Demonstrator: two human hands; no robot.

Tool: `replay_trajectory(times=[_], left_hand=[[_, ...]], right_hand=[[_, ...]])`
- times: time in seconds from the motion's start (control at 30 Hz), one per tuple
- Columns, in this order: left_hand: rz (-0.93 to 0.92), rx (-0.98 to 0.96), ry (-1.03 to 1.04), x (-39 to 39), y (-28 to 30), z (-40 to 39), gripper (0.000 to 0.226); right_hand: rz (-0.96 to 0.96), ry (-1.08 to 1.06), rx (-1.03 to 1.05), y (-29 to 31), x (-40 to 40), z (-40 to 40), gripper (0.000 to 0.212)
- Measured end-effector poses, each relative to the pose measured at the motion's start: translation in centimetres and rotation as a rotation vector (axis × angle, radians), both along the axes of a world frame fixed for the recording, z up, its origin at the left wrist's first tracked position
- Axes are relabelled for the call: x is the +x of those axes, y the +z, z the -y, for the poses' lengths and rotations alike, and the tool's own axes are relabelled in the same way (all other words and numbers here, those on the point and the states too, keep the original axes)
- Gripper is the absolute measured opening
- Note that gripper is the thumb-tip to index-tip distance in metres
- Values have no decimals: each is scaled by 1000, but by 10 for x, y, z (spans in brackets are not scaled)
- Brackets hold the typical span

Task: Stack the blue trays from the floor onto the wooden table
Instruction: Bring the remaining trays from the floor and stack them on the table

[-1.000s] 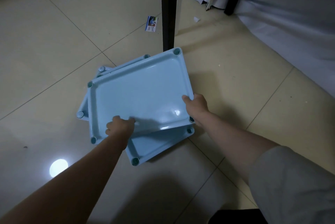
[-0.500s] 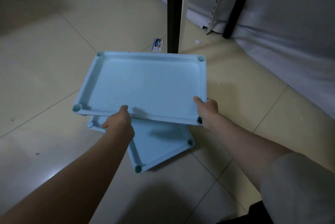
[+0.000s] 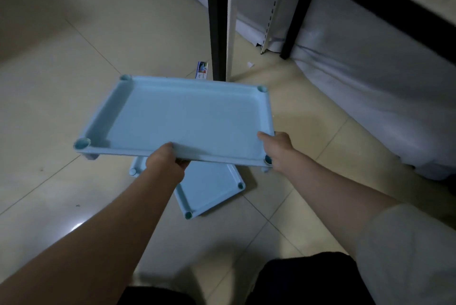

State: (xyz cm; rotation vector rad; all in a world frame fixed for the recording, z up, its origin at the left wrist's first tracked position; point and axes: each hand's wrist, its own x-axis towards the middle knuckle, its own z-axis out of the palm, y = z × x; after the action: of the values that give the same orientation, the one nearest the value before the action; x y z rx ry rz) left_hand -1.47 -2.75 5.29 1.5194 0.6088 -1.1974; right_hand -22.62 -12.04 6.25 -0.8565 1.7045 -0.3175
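A person is holding a blue tray level in the air above a tiled floor, both hands gripping its near long edge. The left hand is clasping the rim towards the middle, thumb on top and fingers curled beneath; the right hand is grasping the near right corner, thumb lying on the rim. A second blue tray is lying flat on the floor directly below, partly hidden by the lifted one. Beyond, a dark table leg is standing upright beside a small printed card lying on the tiles.
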Motion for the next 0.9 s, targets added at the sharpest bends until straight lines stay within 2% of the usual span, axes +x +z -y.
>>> replay_trajectory(times=[0.13, 0.27, 0.4, 0.53, 0.7, 0.9], left_hand=[[-56, 78, 50, -16, 66, -8, 34], [-61, 74, 75, -22, 127, -12, 29], [-75, 67, 153, -13, 176, -22, 43], [-52, 76, 206, -10, 226, -32, 44], [-6, 41, 227, -13, 288, -34, 44], [38, -28, 155, -30, 358, -18, 45]], right_hand=[[-30, 37, -8, 68, -8, -5, 27], [-17, 46, -6, 128, -11, -9, 27], [16, 50, -59, 183, -8, -14, 25], [65, 59, -144, 237, -4, -20, 20], [113, 55, -226, 302, -6, -22, 19], [141, -10, -293, 366, -30, -20, 22]])
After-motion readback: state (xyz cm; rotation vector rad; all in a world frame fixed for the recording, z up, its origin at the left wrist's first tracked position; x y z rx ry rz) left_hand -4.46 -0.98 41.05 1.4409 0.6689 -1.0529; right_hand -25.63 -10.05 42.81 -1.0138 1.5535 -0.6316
